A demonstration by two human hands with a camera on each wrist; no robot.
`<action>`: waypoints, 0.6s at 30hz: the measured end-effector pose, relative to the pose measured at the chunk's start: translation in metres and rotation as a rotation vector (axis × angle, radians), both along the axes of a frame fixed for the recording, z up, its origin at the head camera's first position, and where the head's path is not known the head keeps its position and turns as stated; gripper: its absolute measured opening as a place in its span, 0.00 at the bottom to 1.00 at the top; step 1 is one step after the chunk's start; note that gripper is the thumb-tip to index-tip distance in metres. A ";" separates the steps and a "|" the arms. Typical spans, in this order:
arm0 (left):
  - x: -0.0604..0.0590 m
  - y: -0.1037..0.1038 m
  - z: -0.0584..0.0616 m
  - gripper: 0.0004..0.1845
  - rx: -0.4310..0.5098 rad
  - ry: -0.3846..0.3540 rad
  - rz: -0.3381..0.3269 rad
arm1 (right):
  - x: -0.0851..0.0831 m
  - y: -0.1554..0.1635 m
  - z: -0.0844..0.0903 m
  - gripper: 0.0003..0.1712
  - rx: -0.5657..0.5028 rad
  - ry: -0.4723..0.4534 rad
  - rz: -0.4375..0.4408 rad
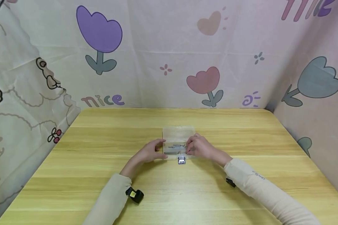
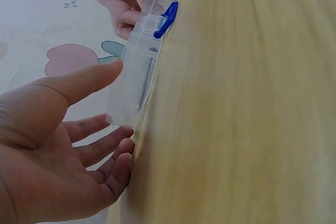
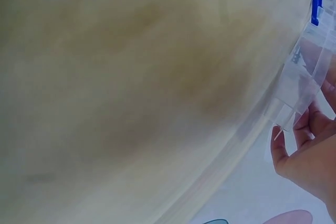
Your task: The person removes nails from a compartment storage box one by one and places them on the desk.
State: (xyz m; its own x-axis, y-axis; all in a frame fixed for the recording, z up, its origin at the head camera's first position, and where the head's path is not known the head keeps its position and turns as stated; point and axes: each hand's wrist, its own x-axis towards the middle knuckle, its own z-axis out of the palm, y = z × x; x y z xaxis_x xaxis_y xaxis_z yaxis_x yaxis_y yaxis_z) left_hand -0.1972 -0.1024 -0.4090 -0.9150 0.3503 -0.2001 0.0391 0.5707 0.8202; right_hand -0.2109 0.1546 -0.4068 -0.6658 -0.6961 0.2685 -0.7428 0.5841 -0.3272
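Note:
A clear plastic box (image 1: 173,150) sits on the table with its lid (image 1: 178,133) folded back. Several metal nails (image 1: 176,146) lie inside; through the front wall one long nail (image 2: 145,82) shows its pointed end. At the left end, my left hand (image 1: 150,151) grips the box, thumb at the front wall and fingers at the far corner. My right hand (image 1: 201,147) has its curled fingers in the right end; I cannot tell whether they pinch a nail. In the right wrist view, the right fingers (image 3: 307,129) show around the box's end wall.
A blue latch (image 2: 166,20) hangs from the box's front edge, above the wooden table (image 1: 169,193). Patterned cloth (image 1: 152,37) hangs behind the table and along both sides. Each forearm wears a small black camera, the left camera (image 1: 135,195) close over the tabletop.

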 end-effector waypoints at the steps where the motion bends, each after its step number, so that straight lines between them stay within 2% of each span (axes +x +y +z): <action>1: 0.000 0.000 0.000 0.39 0.002 0.003 -0.001 | 0.000 0.000 0.000 0.05 0.003 -0.008 -0.003; 8: 0.003 0.001 -0.001 0.38 0.009 0.012 0.003 | 0.003 0.003 0.002 0.03 -0.002 -0.118 -0.019; 15: 0.004 0.002 0.000 0.38 -0.003 0.027 0.017 | 0.000 0.006 0.005 0.01 -0.077 -0.208 0.018; 18: 0.004 0.002 0.001 0.37 -0.001 0.026 0.023 | 0.000 0.006 0.010 0.01 -0.104 -0.261 -0.001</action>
State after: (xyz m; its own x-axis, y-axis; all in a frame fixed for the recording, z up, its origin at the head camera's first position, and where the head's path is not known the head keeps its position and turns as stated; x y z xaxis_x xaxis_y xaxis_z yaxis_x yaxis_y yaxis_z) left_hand -0.1931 -0.1003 -0.4079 -0.9279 0.3286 -0.1762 0.0475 0.5729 0.8182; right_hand -0.2112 0.1609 -0.3968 -0.7223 -0.6734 0.1579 -0.6253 0.5382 -0.5652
